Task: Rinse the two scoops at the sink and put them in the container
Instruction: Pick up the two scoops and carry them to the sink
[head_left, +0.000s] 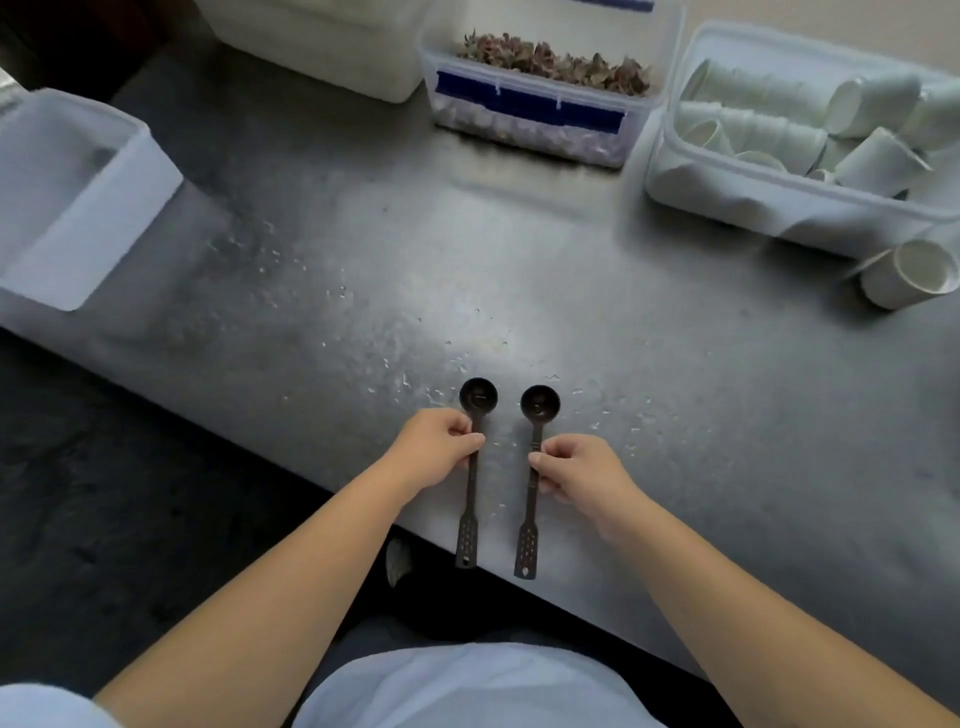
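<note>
Two dark long-handled scoops lie side by side near the front edge of a steel counter (675, 395), bowls pointing away from me. My left hand (436, 447) pinches the handle of the left scoop (470, 499) just below its bowl. My right hand (582, 475) pinches the handle of the right scoop (531, 514) the same way. Both flat perforated handle ends reach the counter's edge. An empty translucent container (78, 208) stands at the far left of the counter. No sink is in view.
Water droplets dot the counter around the scoops. At the back stand a clip-lid box of dried flowers (545, 98), a white tub (332, 47) and a clear box of white paper cups (810, 150). One loose paper cup (909, 275) lies at the right.
</note>
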